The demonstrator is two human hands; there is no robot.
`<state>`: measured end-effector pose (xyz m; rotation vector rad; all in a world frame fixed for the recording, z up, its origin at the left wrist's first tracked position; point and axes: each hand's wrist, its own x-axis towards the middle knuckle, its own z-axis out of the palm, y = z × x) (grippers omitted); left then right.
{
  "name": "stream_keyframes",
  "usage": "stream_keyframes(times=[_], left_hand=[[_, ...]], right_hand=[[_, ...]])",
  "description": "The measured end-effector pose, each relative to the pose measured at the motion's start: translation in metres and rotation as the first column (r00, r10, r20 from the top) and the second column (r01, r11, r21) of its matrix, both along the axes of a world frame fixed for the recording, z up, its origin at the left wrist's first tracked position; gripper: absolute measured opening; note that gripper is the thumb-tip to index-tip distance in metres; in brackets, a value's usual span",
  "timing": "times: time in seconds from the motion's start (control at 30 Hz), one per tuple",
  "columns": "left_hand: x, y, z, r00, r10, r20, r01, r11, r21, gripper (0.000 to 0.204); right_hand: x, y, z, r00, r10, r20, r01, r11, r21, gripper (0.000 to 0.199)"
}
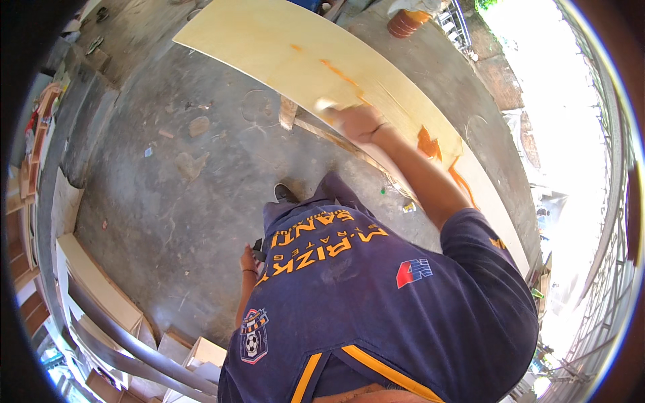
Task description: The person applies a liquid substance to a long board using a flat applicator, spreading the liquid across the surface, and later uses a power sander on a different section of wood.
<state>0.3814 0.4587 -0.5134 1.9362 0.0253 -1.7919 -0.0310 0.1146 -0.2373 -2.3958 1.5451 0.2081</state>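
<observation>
A long pale yellow board (252, 40) stretches from the upper left to the right, with an orange puddle (428, 144) and orange streaks of a wet-looking substance on it. Over its near edge is my right hand (361, 123), closed and smeared by motion. A small whitish thing (327, 105) sticks out at its fingers, too blurred to name. Down by my left hip, my left hand (249, 260) is partly hidden by my shirt. Something small and dark (258, 249) shows beside it; whether the hand holds it is unclear.
Under the board a wooden support (287, 113) shows. A reddish-brown container (403, 24) stands beyond the board. Scraps lie on the grey concrete floor (168, 221). Curved metal bars (127, 342) and stacked panels (97, 279) are at the lower left.
</observation>
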Motion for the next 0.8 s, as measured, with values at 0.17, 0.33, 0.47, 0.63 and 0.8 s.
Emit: stream_keyframes(times=[0.17, 0.33, 0.47, 0.63, 0.8], left_hand=[[-0.031, -0.056, 0.050, 0.987, -0.079, 0.140, 0.096, 0.988, -0.119, 0.050], [-0.093, -0.075, 0.076, 0.993, -0.040, 0.110, 0.060, 0.982, -0.180, 0.046], [-0.125, -0.025, 0.039, 0.956, -0.204, 0.211, 0.238, 0.960, -0.151, 0.045], [-0.153, 0.028, 0.038, 0.935, -0.272, 0.226, 0.292, 0.955, -0.058, 0.045], [-0.154, 0.053, 0.049, 0.812, -0.510, 0.285, 0.523, 0.852, 0.035, 0.045]], right_hand=[[0.037, 0.067, 0.051, 0.970, 0.244, 0.019, -0.244, 0.955, 0.171, 0.052], [-0.092, 0.027, 0.039, 0.977, -0.214, 0.004, 0.213, 0.972, 0.097, 0.053], [-0.020, 0.064, 0.017, 0.983, 0.176, -0.057, -0.173, 0.984, 0.048, 0.051], [-0.025, 0.115, 0.073, 0.987, 0.159, 0.008, -0.159, 0.983, 0.097, 0.051], [-0.137, 0.081, 0.038, 0.969, -0.245, -0.034, 0.247, 0.964, 0.095, 0.055]])
